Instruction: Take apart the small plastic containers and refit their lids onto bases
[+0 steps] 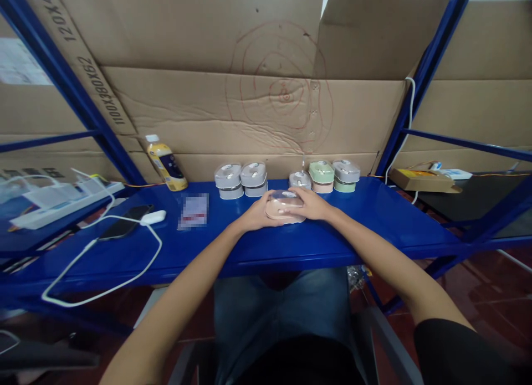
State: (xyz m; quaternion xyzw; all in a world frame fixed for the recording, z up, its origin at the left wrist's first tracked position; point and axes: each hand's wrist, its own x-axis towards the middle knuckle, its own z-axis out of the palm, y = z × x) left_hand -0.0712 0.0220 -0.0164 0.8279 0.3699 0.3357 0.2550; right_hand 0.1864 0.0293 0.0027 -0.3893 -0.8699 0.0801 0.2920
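Observation:
A pale pink plastic food container [285,214] with a clear top sits on the blue metal shelf [366,230], near its front edge. My left hand [258,214] grips its left side and my right hand [310,204] covers its right side. Just behind my right hand stands a small grey container [300,180]. Two stacked grey-and-white containers [228,181] [254,179] stand to the left of it, and a green-and-peach stack [321,176] and a grey-and-green stack [346,175] to the right.
A yellow-labelled bottle [165,166] stands at the shelf's back left, near a blurred card [193,210]. Further left lie a black phone [123,222], a white charger cable [153,217] and a white power strip [62,205]. Cardboard sheets [208,113] form the back, between blue uprights.

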